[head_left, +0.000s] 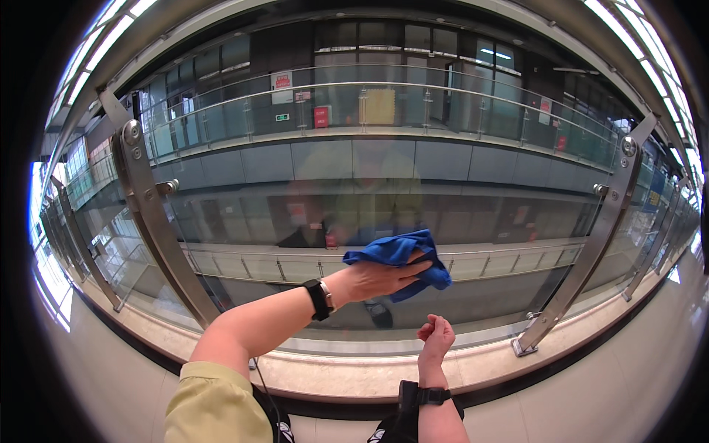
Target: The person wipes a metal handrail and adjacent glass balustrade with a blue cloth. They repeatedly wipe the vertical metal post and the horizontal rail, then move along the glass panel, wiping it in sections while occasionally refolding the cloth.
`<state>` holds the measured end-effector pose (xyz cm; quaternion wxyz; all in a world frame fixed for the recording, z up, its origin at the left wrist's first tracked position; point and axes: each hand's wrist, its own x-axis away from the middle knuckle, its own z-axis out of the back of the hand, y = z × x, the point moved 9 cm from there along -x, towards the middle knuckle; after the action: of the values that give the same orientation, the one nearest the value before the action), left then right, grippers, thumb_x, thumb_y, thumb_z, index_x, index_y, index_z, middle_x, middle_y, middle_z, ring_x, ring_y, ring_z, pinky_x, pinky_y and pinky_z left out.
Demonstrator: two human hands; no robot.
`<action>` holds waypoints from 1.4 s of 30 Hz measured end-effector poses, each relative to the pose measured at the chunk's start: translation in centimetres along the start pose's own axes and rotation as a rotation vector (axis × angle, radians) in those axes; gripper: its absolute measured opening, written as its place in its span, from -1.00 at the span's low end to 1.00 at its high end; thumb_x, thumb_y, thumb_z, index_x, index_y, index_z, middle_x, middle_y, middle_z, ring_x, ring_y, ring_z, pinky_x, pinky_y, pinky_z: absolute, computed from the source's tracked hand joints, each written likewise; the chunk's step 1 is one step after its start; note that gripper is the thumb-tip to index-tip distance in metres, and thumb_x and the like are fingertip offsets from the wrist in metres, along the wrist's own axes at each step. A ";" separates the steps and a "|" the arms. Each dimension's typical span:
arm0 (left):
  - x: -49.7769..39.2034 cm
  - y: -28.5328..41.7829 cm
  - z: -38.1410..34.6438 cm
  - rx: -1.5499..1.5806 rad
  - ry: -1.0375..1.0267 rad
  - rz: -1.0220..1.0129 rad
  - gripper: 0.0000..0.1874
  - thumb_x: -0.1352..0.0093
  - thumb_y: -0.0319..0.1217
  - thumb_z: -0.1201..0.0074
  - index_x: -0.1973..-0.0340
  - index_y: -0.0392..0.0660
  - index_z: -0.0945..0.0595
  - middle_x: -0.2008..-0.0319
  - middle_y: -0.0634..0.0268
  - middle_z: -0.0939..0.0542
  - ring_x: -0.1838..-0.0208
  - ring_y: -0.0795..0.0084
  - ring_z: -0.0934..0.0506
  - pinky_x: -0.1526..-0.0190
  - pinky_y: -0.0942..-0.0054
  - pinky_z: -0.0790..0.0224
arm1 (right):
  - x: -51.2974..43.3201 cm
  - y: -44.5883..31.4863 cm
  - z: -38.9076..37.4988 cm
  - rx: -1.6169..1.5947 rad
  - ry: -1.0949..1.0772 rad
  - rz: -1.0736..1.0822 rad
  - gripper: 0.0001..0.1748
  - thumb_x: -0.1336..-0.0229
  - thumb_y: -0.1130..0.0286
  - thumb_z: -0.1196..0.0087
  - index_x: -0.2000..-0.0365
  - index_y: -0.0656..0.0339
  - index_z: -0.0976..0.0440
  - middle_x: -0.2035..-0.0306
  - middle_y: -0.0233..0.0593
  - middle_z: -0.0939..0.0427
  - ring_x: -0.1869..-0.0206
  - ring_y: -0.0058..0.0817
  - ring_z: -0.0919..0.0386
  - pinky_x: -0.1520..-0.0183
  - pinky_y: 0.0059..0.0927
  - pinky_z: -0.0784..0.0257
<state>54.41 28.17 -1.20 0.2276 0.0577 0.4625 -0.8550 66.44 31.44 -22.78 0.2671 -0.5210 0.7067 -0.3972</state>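
Note:
My left hand [378, 280] reaches across in front of me and holds a crumpled blue cloth [393, 249] at the lower middle of a glass balustrade panel [487, 216]. The cloth bunches around its fingers and appears to lie against the glass. Lower and to the right, my right hand [436, 336] hangs in front of the panel's bottom edge. Its fingers are loosely curled, and nothing shows in them. Black bands circle both wrists. A faint reflection of a person is visible in the glass.
Steel posts, one on the left [160, 232] and one on the right [590, 249], flank the panel. Below it runs a pale stone ledge [343, 376] with a dark lower edge, above a tiled floor [576, 393]. A thin cable [265, 382] hangs beside my left sleeve. Beyond the glass are walkways with railings.

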 end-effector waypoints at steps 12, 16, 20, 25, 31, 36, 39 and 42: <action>-11.2 -14.4 8.8 -0.094 0.407 0.458 -0.43 -0.25 -0.50 -0.01 -0.21 0.07 -0.53 -0.42 0.25 -0.27 -0.50 0.01 -0.13 -0.43 -0.10 0.06 | -0.5 -0.9 2.4 -0.063 0.108 -0.008 -0.69 -0.40 0.28 0.10 0.36 0.24 -0.52 0.63 -0.44 -0.44 0.64 -0.66 -0.39 0.55 -0.63 -0.33; -5.6 -1.4 -1.2 -0.068 0.102 0.216 -0.54 -0.29 -0.27 -0.03 -0.13 0.17 -0.61 -0.44 0.39 -0.27 -0.50 0.16 -0.18 -0.43 -0.02 0.04 | -0.9 -0.5 3.1 -0.125 0.130 -0.042 -0.71 -0.38 0.29 0.08 0.39 0.23 -0.52 0.63 -0.47 -0.42 0.63 -0.67 -0.37 0.55 -0.63 -0.30; 6.1 9.4 -7.8 0.115 -0.047 0.163 -0.62 -0.29 -0.24 -0.09 -0.04 0.22 -0.65 -0.42 0.53 -0.28 -0.45 0.30 -0.25 -0.30 0.11 -0.23 | -0.9 -0.5 3.3 -0.134 0.121 -0.060 -0.73 -0.37 0.29 0.06 0.39 0.22 -0.51 0.63 -0.47 -0.41 0.64 -0.68 -0.36 0.55 -0.64 -0.28; 11.2 8.2 -7.9 0.081 -0.169 0.227 -0.56 -0.27 -0.29 -0.08 -0.10 0.15 -0.61 -0.47 0.49 -0.21 -0.44 0.24 -0.26 -0.35 0.04 -0.11 | -0.7 -0.5 3.0 -0.121 0.112 -0.091 -0.74 -0.37 0.30 0.06 0.38 0.22 -0.51 0.62 -0.47 -0.42 0.63 -0.68 -0.36 0.56 -0.64 -0.31; 8.1 -14.1 6.2 -0.051 0.500 0.944 -0.15 -0.02 -0.66 -0.12 -0.28 0.15 -0.45 -0.44 0.27 -0.19 -0.50 -0.09 -0.08 -0.30 -0.41 0.02 | -0.5 -0.3 2.2 -0.110 0.060 -0.104 -0.73 -0.39 0.29 0.07 0.37 0.23 -0.51 0.62 -0.47 -0.43 0.62 -0.69 -0.37 0.55 -0.65 -0.32; 7.5 -9.8 1.4 -0.009 0.309 0.904 -0.30 -0.14 -0.56 -0.06 -0.24 0.18 -0.50 -0.46 0.33 -0.19 -0.50 -0.01 -0.11 -0.31 -0.34 0.01 | -0.4 -0.5 2.1 -0.103 0.043 -0.101 -0.74 -0.38 0.32 0.06 0.37 0.24 -0.52 0.62 -0.46 -0.43 0.62 -0.69 -0.38 0.55 -0.65 -0.33; 9.3 3.1 -6.0 0.094 0.061 0.554 -0.55 -0.31 -0.36 -0.02 -0.14 0.22 -0.59 -0.44 0.41 -0.25 -0.48 0.09 -0.19 -0.36 -0.09 -0.05 | -0.3 -0.6 2.0 -0.092 0.035 -0.113 -0.75 -0.37 0.34 0.05 0.38 0.25 -0.52 0.62 -0.45 -0.44 0.62 -0.68 -0.38 0.56 -0.66 -0.33; 14.1 12.9 -10.8 0.287 -0.199 0.344 -0.63 -0.37 -0.28 -0.05 -0.10 0.21 -0.61 -0.47 0.52 -0.20 -0.45 0.23 -0.25 -0.38 0.21 -0.11 | -0.1 -0.4 1.6 -0.080 0.008 -0.141 -0.75 -0.37 0.34 0.05 0.38 0.25 -0.52 0.62 -0.44 -0.44 0.62 -0.67 -0.38 0.56 -0.66 -0.32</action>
<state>46.35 26.21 -21.59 0.4040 0.0828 0.2947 -0.8620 68.01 31.04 -23.31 0.2146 -0.5781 0.6847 -0.3885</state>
